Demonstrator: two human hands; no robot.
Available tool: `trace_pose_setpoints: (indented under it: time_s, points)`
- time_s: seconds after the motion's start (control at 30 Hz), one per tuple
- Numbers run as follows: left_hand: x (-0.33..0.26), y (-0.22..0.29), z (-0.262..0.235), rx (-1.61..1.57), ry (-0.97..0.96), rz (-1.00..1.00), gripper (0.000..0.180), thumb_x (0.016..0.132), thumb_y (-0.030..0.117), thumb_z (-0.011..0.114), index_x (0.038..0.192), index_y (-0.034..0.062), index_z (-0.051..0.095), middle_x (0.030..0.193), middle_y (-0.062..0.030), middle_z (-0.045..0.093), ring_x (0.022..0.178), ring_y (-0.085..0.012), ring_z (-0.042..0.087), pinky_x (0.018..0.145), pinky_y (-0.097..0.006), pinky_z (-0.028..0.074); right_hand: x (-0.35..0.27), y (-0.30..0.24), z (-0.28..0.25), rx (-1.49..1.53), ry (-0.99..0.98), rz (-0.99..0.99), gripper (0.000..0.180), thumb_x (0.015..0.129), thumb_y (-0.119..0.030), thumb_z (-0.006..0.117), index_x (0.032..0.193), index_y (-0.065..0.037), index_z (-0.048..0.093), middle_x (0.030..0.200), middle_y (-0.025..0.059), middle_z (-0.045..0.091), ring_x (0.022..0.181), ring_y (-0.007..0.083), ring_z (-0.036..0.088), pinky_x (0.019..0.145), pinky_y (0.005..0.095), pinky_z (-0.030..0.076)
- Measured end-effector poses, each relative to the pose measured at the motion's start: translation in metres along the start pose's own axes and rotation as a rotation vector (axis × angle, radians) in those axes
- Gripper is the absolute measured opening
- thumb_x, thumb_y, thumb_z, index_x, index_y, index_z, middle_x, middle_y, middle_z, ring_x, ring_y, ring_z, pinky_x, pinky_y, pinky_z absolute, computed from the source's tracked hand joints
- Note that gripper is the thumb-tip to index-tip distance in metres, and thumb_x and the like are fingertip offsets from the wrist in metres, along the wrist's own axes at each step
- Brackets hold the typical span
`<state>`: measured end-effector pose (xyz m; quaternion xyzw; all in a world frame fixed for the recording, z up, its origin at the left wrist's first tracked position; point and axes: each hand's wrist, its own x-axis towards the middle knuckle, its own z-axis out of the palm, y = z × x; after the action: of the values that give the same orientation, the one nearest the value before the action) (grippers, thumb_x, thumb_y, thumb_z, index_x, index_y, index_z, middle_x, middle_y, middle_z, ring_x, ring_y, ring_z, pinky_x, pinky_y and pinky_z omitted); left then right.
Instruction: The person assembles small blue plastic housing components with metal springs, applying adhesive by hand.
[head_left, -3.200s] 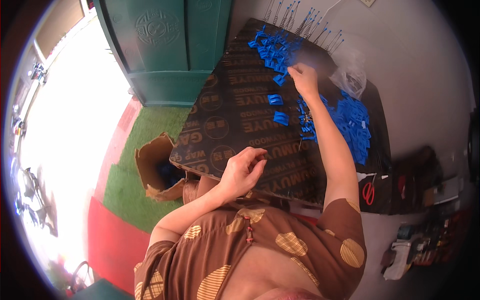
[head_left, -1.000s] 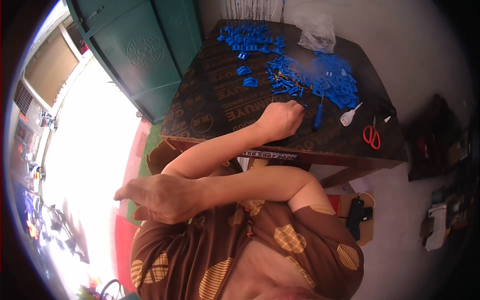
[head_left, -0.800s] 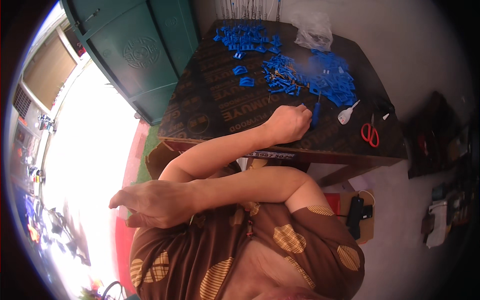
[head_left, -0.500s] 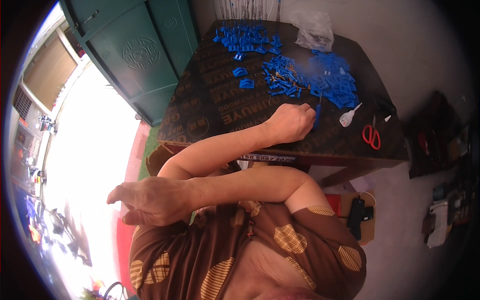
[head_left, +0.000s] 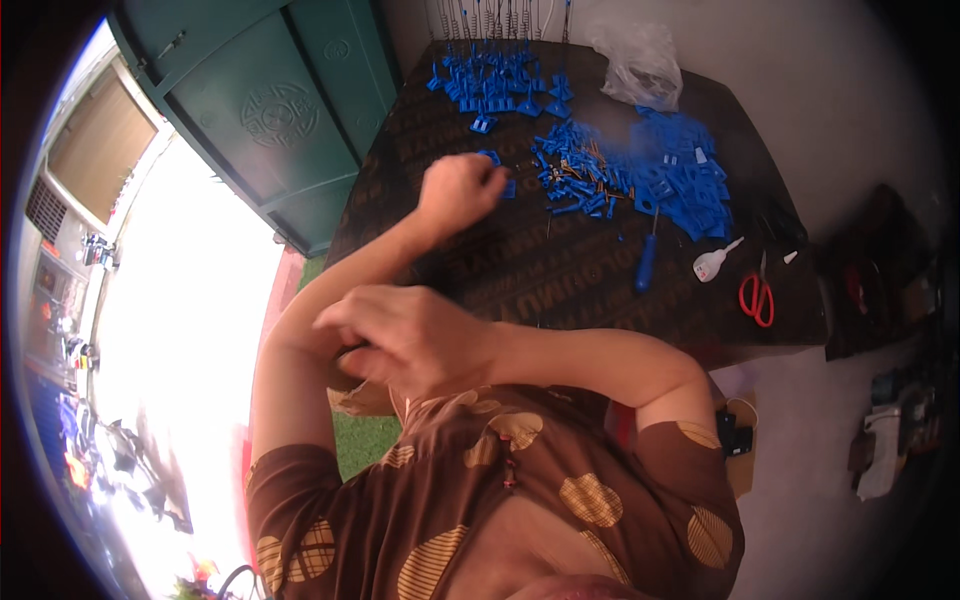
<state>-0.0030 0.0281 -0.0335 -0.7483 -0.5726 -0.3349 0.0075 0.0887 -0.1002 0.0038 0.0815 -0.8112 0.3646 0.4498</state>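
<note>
My left hand [head_left: 462,195] is over the left part of the dark table, fingers curled into a fist; whatever they may hold is hidden. Close beside its fingertips lie small blue plastic parts [head_left: 508,188], partly covered by the hand. My right hand [head_left: 408,335] is held in front of my body, crossing near my left arm. Its fingers reach leftward, loosely bent and apart from the thumb, slightly blurred, with nothing seen between them. Right of my left hand are a heap of blue plugs and screws [head_left: 585,170] and a heap of flat blue plates [head_left: 685,175].
A blue-handled screwdriver [head_left: 646,262], a white squeeze bottle [head_left: 710,264] and red-handled scissors [head_left: 757,300] lie along the table's right side. Blue bases with upright metal springs [head_left: 485,85] crowd the far edge, near a clear plastic bag [head_left: 642,65]. A green door [head_left: 280,115] stands at left.
My left hand has moved left from beside the screwdriver to the small blue parts. My right hand has shifted up and to the right. The view has shifted slightly.
</note>
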Motion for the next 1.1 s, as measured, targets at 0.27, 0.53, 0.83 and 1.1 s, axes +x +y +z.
trace_pose_setpoints:
  time_s: [0.27, 0.53, 0.83, 1.1]
  points:
    - [0.084, -0.087, 0.035, 0.217, -0.051, -0.127, 0.041, 0.071, 0.039, 0.072, 0.087, 0.0009, 0.067, 0.101, -0.0189, 0.061, 0.099, -0.0361, 0.054, 0.086, -0.044, 0.045, -0.022, 0.046, -0.081, -0.203, 0.111, 0.317, 0.012, 0.088, -0.011, 0.058, 0.087, 0.001, 0.060, 0.080, 0.0154, 0.062, 0.072, 0.0325, 0.062, 0.064, 0.0385, 0.049]
    - [0.109, -0.100, 0.069, 0.358, -0.053, -0.217, 0.050, 0.068, 0.045, 0.074, 0.090, 0.0011, 0.069, 0.105, -0.0173, 0.060, 0.103, -0.0336, 0.051, 0.088, -0.043, 0.043, -0.041, 0.054, -0.112, -0.206, 0.188, 0.520, 0.011, 0.089, -0.007, 0.057, 0.085, 0.002, 0.061, 0.073, 0.0132, 0.061, 0.061, 0.0239, 0.060, 0.055, 0.0329, 0.046]
    - [0.113, -0.119, 0.081, 0.285, 0.012, -0.098, 0.038, 0.067, 0.035, 0.071, 0.082, 0.0007, 0.066, 0.097, -0.0182, 0.062, 0.096, -0.0365, 0.055, 0.084, -0.043, 0.045, -0.049, 0.059, -0.120, -0.228, 0.260, 0.512, 0.010, 0.088, -0.007, 0.059, 0.084, 0.002, 0.062, 0.069, 0.0119, 0.060, 0.057, 0.0210, 0.058, 0.052, 0.0314, 0.043]
    - [0.112, -0.113, 0.060, 0.067, -0.076, -0.203, 0.041, 0.069, 0.031, 0.071, 0.090, -0.0038, 0.063, 0.089, -0.0213, 0.066, 0.086, -0.0361, 0.063, 0.078, -0.043, 0.049, -0.053, 0.066, -0.124, -0.225, 0.301, 0.509, 0.013, 0.090, -0.008, 0.058, 0.083, 0.002, 0.060, 0.066, 0.0121, 0.059, 0.055, 0.0199, 0.057, 0.051, 0.0306, 0.043]
